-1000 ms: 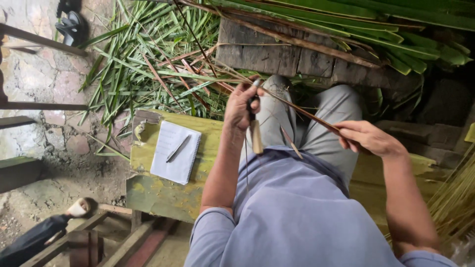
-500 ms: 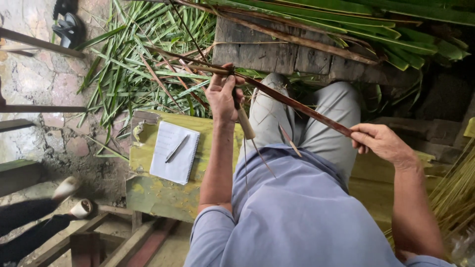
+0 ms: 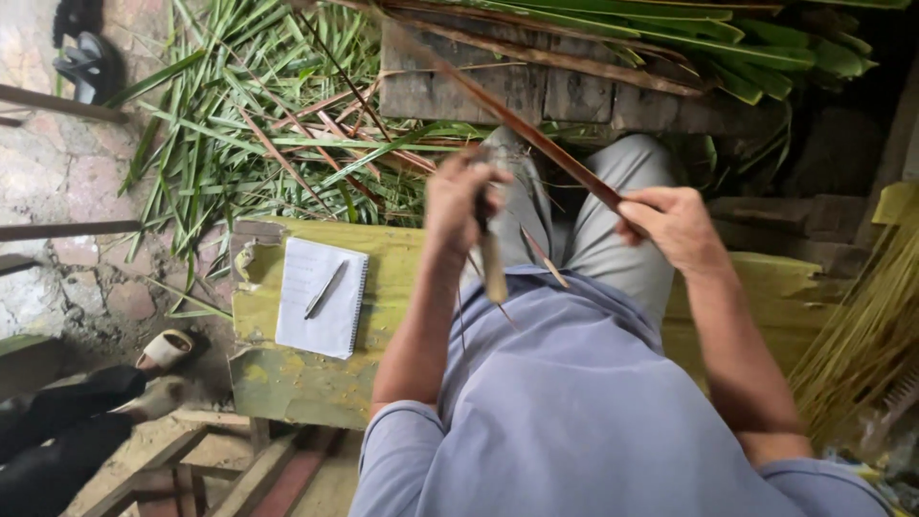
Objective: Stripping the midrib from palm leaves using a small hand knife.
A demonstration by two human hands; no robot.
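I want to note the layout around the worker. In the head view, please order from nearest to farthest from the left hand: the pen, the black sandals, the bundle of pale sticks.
From the left hand:
1. Pen, on the notebook on the bench, to its left.
2. Bundle of pale sticks, far right edge.
3. Black sandals, top-left corner on the stone floor.

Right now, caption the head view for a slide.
Left hand grips a knife, right hand holds a leaf rib.
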